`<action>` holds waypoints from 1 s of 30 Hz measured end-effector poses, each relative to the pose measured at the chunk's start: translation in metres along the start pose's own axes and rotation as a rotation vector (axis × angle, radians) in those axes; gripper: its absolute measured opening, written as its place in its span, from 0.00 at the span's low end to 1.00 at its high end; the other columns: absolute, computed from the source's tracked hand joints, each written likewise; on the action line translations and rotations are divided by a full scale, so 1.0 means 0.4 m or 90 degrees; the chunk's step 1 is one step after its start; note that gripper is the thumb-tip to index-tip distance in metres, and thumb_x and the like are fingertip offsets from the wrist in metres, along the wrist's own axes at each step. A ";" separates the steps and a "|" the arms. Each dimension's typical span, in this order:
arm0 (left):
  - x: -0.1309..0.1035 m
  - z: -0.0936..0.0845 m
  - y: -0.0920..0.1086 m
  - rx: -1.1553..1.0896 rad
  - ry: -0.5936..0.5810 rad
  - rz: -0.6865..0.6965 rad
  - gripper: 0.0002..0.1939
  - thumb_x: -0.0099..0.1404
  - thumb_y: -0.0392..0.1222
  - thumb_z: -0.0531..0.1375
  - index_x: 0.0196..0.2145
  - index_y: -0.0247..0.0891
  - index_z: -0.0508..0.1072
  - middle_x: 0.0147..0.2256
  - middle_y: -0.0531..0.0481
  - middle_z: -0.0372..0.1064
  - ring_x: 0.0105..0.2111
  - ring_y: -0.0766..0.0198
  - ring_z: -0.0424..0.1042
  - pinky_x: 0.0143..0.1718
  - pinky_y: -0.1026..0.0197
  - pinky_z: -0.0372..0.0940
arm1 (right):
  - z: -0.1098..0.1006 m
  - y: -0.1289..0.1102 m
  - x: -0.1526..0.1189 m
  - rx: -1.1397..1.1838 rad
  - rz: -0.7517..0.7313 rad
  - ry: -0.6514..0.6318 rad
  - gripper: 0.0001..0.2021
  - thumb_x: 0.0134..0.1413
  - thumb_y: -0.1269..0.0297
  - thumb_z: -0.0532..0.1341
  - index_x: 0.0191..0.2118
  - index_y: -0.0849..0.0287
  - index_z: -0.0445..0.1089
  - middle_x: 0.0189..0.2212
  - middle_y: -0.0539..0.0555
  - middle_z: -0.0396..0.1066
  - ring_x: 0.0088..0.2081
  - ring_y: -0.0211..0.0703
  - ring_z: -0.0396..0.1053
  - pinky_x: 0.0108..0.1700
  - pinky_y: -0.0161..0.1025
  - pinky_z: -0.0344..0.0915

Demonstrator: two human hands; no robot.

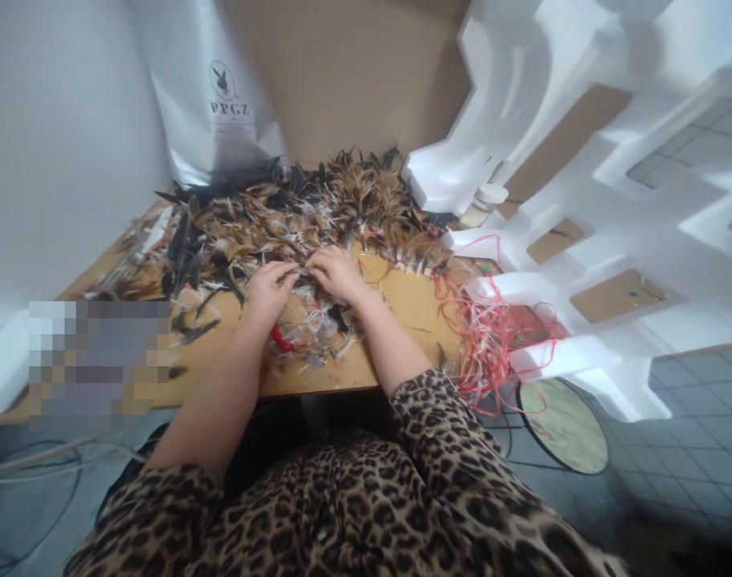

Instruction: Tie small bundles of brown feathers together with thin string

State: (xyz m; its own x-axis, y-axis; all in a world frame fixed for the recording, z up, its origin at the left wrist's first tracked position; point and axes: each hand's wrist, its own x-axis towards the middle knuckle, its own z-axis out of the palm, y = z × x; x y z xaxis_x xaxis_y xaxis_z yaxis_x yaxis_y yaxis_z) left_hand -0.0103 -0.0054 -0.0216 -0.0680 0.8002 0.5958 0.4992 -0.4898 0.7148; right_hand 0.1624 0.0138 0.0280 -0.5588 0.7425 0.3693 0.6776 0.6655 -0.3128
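Observation:
Brown and black feathers lie in a wide heap across the wooden table. At the heap's near edge my left hand and my right hand meet, fingertips almost touching. Both hands are closed in a pinch; between them is something small and thin that I cannot make out. Below the hands sit whitish feather scraps and a red piece. To the right of my right hand, a row of feather bunches with pale ends rests on the table.
Tangled pink-red string hangs over the right table edge. White foam pieces stand at the right, beside a small white-capped jar. A silver bag stands behind the heap. A round green-topped object is below the table.

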 end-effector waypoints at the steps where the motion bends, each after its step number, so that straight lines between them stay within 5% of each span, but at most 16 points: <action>1: 0.000 0.001 -0.002 -0.002 -0.001 -0.011 0.09 0.53 0.39 0.60 0.33 0.41 0.77 0.34 0.47 0.72 0.36 0.60 0.69 0.44 0.56 0.61 | 0.002 0.000 0.001 0.007 -0.002 0.002 0.10 0.57 0.65 0.50 0.39 0.57 0.68 0.44 0.53 0.68 0.50 0.43 0.57 0.51 0.40 0.48; 5: 0.002 0.006 -0.008 -0.037 0.021 -0.062 0.05 0.51 0.39 0.62 0.27 0.40 0.78 0.29 0.49 0.73 0.31 0.61 0.69 0.40 0.58 0.62 | 0.011 0.002 0.003 0.032 0.019 0.021 0.10 0.56 0.65 0.51 0.38 0.56 0.69 0.41 0.51 0.70 0.47 0.42 0.60 0.51 0.39 0.50; 15: 0.017 0.026 -0.014 -0.427 0.131 -0.419 0.10 0.42 0.39 0.67 0.26 0.35 0.76 0.19 0.52 0.68 0.16 0.73 0.61 0.17 0.69 0.55 | 0.021 0.010 0.008 0.137 0.171 0.146 0.14 0.55 0.65 0.50 0.43 0.61 0.68 0.43 0.54 0.69 0.46 0.38 0.64 0.51 0.34 0.56; 21: 0.024 0.018 0.007 -0.565 0.165 -0.472 0.12 0.39 0.36 0.69 0.25 0.34 0.74 0.21 0.51 0.69 0.20 0.72 0.66 0.19 0.71 0.58 | 0.028 -0.002 0.010 0.257 0.174 0.179 0.15 0.53 0.58 0.52 0.39 0.62 0.70 0.39 0.54 0.69 0.43 0.36 0.65 0.49 0.33 0.58; 27: 0.022 0.014 0.014 -0.627 0.166 -0.474 0.13 0.40 0.35 0.69 0.26 0.32 0.73 0.21 0.52 0.69 0.20 0.73 0.66 0.20 0.72 0.59 | 0.062 -0.009 0.019 0.543 0.196 0.067 0.16 0.44 0.55 0.61 0.31 0.65 0.71 0.27 0.51 0.71 0.29 0.33 0.65 0.35 0.33 0.62; 30: 0.021 0.016 0.020 -0.638 0.151 -0.471 0.13 0.39 0.35 0.69 0.26 0.32 0.73 0.20 0.52 0.69 0.20 0.73 0.66 0.21 0.72 0.59 | 0.076 -0.026 0.023 0.639 0.232 0.079 0.16 0.40 0.56 0.64 0.32 0.64 0.70 0.26 0.50 0.70 0.27 0.31 0.64 0.34 0.31 0.61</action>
State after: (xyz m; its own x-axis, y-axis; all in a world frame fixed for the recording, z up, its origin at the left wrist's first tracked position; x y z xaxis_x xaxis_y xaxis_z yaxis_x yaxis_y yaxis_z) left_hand -0.0015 -0.0004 -0.0133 -0.2547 0.9632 -0.0858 -0.5871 -0.0835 0.8052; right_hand 0.1356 0.0162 0.0081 -0.3117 0.9335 0.1775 0.0592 0.2056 -0.9768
